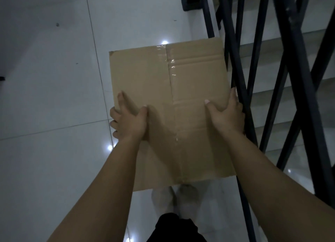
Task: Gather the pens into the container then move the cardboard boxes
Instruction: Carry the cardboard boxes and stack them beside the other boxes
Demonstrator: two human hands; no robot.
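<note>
Nearest the camera, two pale shoes (174, 200) stand on the white tiled floor (54, 96), partly under the near edge of a flattened, taped cardboard box (181, 89) that the person carries in front of them, clear of the floor. The left hand (129, 117) grips the box's left edge, thumb on top and fingers curled underneath. The right hand (227, 114) clasps the right edge, thumb lying on the upper face and fingers wrapped round the side. Just beyond the box's right edge runs a dark metal stair railing (241, 69), very close to the right hand's fingers, with pale steps (308, 47) descending behind it.

No pens and no container are in view, so whether that first part is finished cannot be told from here. The carrying suggests the work has reached the box-moving stage, with this box in transit and not yet set down. How many boxes remain is not visible.
</note>
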